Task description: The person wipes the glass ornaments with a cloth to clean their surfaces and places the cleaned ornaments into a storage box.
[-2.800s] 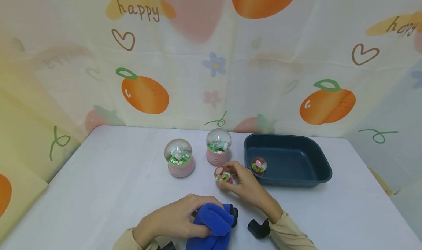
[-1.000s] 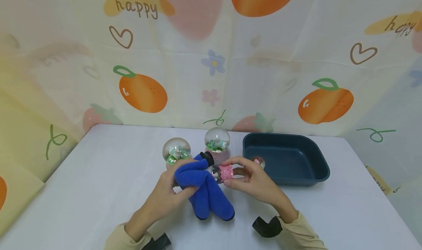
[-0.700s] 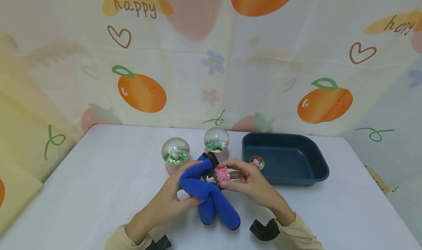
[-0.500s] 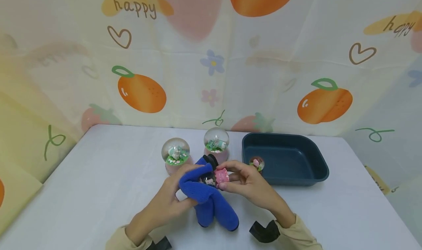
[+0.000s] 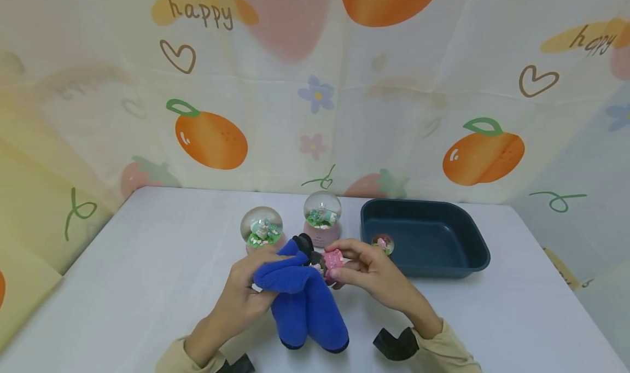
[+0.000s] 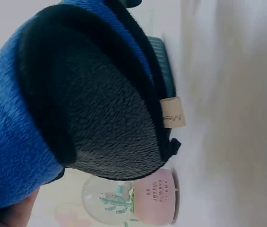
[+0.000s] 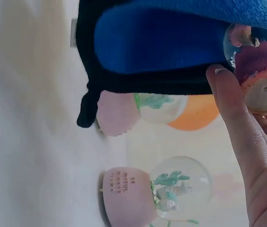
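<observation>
My left hand grips a blue cleaning cloth with black trim; it hangs down in folds. The left wrist view shows the cloth's dark grey underside and a small tag. In my right hand is a small snow globe, its pink base pinched between thumb and fingers. It lies tipped sideways, glass towards the cloth and partly hidden by it. The right wrist view shows the globe's glass dome against the blue cloth and the base's pale underside.
Two larger snow globes stand behind my hands, one at left and one further back. A dark blue tray is at right; a small globe sits in its near left corner. A printed curtain hangs behind the white table.
My right hand has lifted the small globe and turned it sideways. My left hand has brought the cloth up to its glass; in the last half second the cloth has shifted slightly left.
</observation>
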The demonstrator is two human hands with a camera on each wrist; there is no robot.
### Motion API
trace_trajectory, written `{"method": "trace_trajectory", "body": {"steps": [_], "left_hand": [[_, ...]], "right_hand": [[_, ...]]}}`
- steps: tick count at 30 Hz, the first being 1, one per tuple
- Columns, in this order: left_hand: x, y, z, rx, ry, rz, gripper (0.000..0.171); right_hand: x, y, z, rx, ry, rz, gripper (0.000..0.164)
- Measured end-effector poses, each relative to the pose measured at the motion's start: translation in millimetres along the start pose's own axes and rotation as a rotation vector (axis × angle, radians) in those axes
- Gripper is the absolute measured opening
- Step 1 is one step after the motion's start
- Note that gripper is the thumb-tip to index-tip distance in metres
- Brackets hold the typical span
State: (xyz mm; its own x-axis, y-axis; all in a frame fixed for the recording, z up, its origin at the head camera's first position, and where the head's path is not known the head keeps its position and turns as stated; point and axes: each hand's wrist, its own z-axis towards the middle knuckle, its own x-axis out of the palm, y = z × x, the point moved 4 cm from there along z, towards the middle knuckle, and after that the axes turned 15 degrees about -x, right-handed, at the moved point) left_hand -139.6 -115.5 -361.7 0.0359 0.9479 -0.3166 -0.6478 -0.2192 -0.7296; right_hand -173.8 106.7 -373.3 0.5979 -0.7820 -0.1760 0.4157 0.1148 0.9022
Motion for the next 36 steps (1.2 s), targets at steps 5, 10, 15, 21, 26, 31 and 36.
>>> {"method": "trace_trajectory", "body": {"steps": [5, 10, 15, 21, 26, 31, 36], "left_hand": [[-1.5, 0.1, -0.4, -0.089, 0.014, -0.005, 0.050], [2.7, 3.4, -3.5, -0.171, 0.095, 0.013, 0.065], [7.3, 2.2, -4.2, -0.157, 0.130, 0.036, 0.072], [4.2, -3.5, -1.9, -0.096, 0.051, 0.074, 0.060], [1.1, -7.1, -0.6, -0.005, -0.021, 0.072, 0.053], [1.5, -5.2, -0.9, -0.026, -0.031, 0.060, 0.052], [2.9, -0.8, -2.3, -0.151, 0.026, 0.020, 0.061]], "right_hand": [[-2.1, 2.9, -0.6, -0.014, -0.031, 0.005, 0.041], [-0.2, 4.9, -0.9, -0.032, -0.031, 0.064, 0.041], [4.7, 5.3, -0.1, -0.029, -0.013, 0.099, 0.041], [6.2, 4.9, 0.5, -0.017, -0.021, 0.066, 0.039], [4.6, 6.1, 1.1, -0.034, -0.051, 0.024, 0.037], [1.7, 7.1, 1.3, -0.052, -0.073, -0.017, 0.037], [1.6, 7.1, 1.5, -0.060, -0.058, 0.003, 0.039]]}}
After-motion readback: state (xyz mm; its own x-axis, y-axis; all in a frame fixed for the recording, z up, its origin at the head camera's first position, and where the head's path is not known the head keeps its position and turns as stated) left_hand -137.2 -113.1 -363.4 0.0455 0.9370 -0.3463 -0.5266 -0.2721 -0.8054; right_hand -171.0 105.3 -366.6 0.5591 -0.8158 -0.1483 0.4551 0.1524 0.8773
